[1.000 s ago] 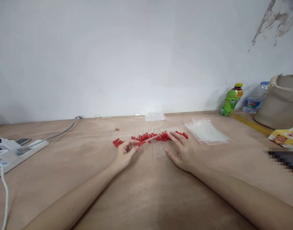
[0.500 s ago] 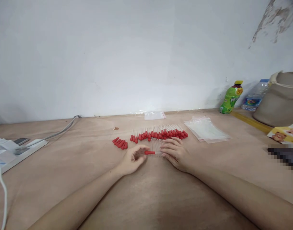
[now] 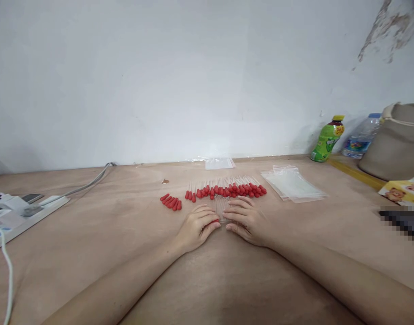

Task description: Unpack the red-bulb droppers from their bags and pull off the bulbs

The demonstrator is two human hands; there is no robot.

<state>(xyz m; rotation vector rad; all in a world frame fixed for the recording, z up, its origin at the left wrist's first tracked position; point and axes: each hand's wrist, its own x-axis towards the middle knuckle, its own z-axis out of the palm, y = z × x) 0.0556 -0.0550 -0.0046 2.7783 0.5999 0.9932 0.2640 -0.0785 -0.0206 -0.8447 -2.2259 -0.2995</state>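
Note:
Between my hands lies a dropper with a clear glass tube (image 3: 222,221) and a red rubber bulb (image 3: 216,221) on its left end. My left hand (image 3: 196,228) is closed over that bulb and hides most of it. The tube's other end is pinched by my right hand (image 3: 246,222), whose upper fingers rest by a bunch of bare glass tubes (image 3: 220,204). Just beyond, a row of droppers with red bulbs (image 3: 234,190) points its tips toward the wall. Several loose red bulbs (image 3: 171,202) lie left of the row.
Clear zip bags (image 3: 293,184) are stacked to the right, with another bag (image 3: 219,163) by the wall. A green bottle (image 3: 327,140), a water bottle (image 3: 360,137) and a grey bucket (image 3: 393,144) stand at the right. A power strip (image 3: 54,205) with cables lies left.
My left hand has moved right and closed over the red bulb, which was in plain sight before. My right hand stays at the tube's other end. The view has shifted slightly.

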